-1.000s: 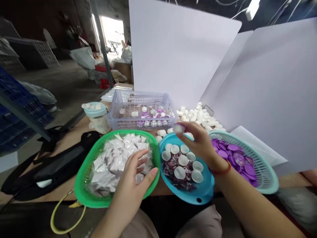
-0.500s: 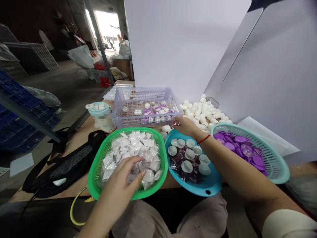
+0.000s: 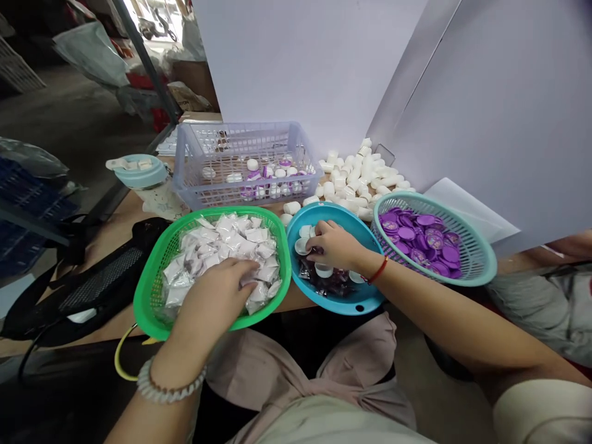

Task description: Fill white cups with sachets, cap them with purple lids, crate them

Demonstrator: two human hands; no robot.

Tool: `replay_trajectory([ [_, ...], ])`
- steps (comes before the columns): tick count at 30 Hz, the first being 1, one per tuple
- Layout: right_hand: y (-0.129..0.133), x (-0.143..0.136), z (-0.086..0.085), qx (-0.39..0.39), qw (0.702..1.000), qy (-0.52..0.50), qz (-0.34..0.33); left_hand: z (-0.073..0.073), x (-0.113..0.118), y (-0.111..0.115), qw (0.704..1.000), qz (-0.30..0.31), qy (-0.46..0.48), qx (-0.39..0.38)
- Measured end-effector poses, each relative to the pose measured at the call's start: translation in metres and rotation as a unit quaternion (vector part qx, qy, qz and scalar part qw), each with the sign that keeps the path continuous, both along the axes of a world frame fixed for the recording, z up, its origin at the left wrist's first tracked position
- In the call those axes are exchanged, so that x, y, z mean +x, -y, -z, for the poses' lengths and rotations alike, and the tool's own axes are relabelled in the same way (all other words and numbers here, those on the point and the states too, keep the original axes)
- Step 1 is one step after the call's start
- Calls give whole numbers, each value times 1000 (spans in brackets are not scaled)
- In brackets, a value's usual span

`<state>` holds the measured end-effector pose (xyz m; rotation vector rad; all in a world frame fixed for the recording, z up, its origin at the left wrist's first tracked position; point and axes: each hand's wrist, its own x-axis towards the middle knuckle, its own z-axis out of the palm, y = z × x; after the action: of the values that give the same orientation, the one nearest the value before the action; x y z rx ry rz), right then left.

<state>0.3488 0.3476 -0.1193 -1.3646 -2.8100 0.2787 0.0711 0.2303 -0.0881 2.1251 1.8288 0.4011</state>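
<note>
My left hand point(image 3: 219, 296) is over the green basket point(image 3: 142, 296), with its fingers bent down among small clear-wrapped white packets point(image 3: 222, 237). A gap shows between its thumb and forefinger; some fingertips are hidden. My right hand point(image 3: 337, 245) reaches into the blue basin point(image 3: 300, 213), with thumb and fingers closed at the rim of a small translucent white cup point(image 3: 302, 246). More such cups lie around that hand, on top of dark wrapped packets point(image 3: 324, 283). The hand and wrist cover part of the basin's contents.
Behind stands a lilac crate point(image 3: 240, 200) with white and purple capsule pieces. White capsule parts point(image 3: 356, 179) are heaped beside it. A pale-green basket point(image 3: 481, 265) of purple discs is at right. At left are a lidded cup point(image 3: 157, 191) and a black strapped bag point(image 3: 106, 283).
My right hand has moved from the basin's far edge, near the white capsule parts, down among the cups. My left hand stays over the packets, its fingers more bent. The view has tilted down.
</note>
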Motion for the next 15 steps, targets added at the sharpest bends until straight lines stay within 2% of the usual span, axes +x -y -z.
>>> replay_trajectory([
  [5, 4, 8, -6, 4, 1000, -24, -3, 4, 11, -9, 998, 42, -41, 4],
  [9, 23, 27, -15, 32, 985, -166, -44, 3, 11, -9, 998, 33, -42, 23],
  [12, 36, 36, -19, 43, 967, -243, -56, -5, 15, -6, 995, -28, 50, 82],
  [15, 49, 34, -25, 41, 959, -269, -74, -14, 35, -2, 958, -96, 258, 85],
])
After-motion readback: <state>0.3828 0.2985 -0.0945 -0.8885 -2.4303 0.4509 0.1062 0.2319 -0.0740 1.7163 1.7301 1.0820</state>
